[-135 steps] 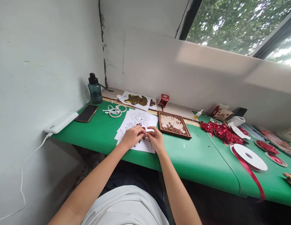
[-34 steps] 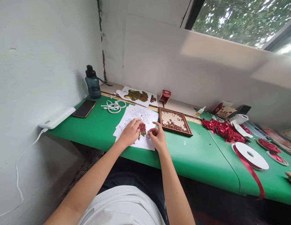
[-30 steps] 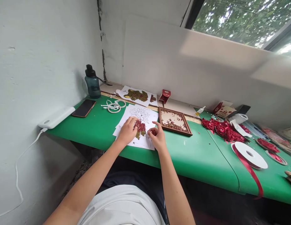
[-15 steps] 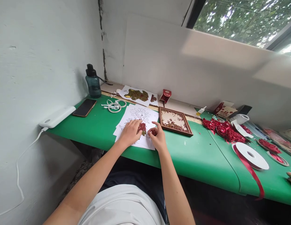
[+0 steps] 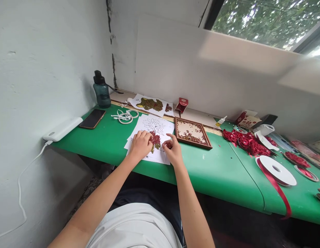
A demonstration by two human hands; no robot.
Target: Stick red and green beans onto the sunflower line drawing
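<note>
A line drawing of flowers on white paper (image 5: 163,159) lies on the green table, partly filled with small red and green beans (image 5: 156,139). My left hand (image 5: 140,144) rests on the paper at the left edge of the bean patch. Its fingers are bent with the tips at the beans; what they pinch, if anything, is hidden. Just right of the patch, my right hand (image 5: 173,150) is curled with reddish beans showing between thumb and fingers. A wooden-framed tray (image 5: 210,144) of loose red and green beans stands beyond it, to the right.
Behind the paper lies a finished-looking bean picture (image 5: 152,104). To the left are a coiled white cable (image 5: 125,117), phone (image 5: 93,119), water bottle (image 5: 102,91) and white power strip (image 5: 62,129). Right: glue bottle (image 5: 221,121), red ribbon flowers (image 5: 249,143), ribbon spool (image 5: 281,172).
My left hand has slid slightly left, uncovering more of the red and green beans. My right hand stays nearly where it was.
</note>
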